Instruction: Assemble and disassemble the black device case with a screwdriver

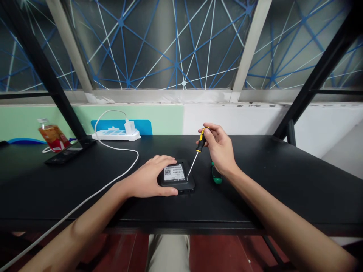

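A flat black electronic box [185,185] with a white printed label lies on the black table. My left hand [154,175] grips it from the left, fingers over the far edge and thumb along the near edge. In my right hand [219,145] is a screwdriver [201,142] with a yellow-and-black handle, pinched near the top. Its metal shaft slants down to the left, and the tip meets the box near its right side, just beside the label. Partly hidden behind my right wrist lies a green-and-black object [217,178], whose kind I cannot make out.
A white power strip [117,135] with a plugged-in charger [130,127] stands against the wall. Its white cable [120,176] runs across the table's left side. A drink bottle [53,136] and a dark flat device [69,152] are at the back left. Black frame posts rise on both sides.
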The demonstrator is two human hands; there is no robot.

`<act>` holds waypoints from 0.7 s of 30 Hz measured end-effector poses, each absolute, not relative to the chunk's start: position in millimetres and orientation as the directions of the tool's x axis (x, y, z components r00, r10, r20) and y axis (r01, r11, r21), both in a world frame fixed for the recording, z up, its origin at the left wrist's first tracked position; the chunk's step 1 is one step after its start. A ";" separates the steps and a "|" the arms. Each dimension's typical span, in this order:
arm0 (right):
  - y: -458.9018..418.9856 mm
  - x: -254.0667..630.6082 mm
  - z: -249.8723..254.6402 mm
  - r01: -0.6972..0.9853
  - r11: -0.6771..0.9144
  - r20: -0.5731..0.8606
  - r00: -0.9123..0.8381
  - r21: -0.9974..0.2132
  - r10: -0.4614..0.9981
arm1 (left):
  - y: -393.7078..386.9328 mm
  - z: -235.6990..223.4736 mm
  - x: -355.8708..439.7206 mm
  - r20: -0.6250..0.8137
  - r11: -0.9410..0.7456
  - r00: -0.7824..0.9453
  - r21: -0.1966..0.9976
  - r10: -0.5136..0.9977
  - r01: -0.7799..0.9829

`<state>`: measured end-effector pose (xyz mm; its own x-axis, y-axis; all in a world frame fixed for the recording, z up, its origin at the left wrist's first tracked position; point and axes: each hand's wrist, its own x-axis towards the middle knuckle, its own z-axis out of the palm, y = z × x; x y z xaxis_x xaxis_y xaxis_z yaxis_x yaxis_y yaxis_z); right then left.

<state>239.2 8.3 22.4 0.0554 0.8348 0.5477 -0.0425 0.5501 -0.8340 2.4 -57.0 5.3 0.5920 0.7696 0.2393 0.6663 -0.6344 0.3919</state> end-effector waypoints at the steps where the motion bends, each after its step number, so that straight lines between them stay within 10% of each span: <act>1: 7.7 239.2 22.9 -0.045 0.555 0.552 0.053 -0.831 0.832 | -56.9 5.5 2.7 0.239 -0.634 0.592 0.393 0.770 0.666; 21: -3.2 237.9 27.4 -0.021 0.583 0.584 -0.062 -0.812 0.810 | -57.1 6.6 3.8 0.234 -0.629 0.589 0.402 0.773 0.666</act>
<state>237.9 -3.2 27.4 -0.0616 0.8098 0.5835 -0.0207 0.5835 -0.8119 3.8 -57.1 6.6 0.5894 0.7732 0.2341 0.6656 -0.6290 0.4016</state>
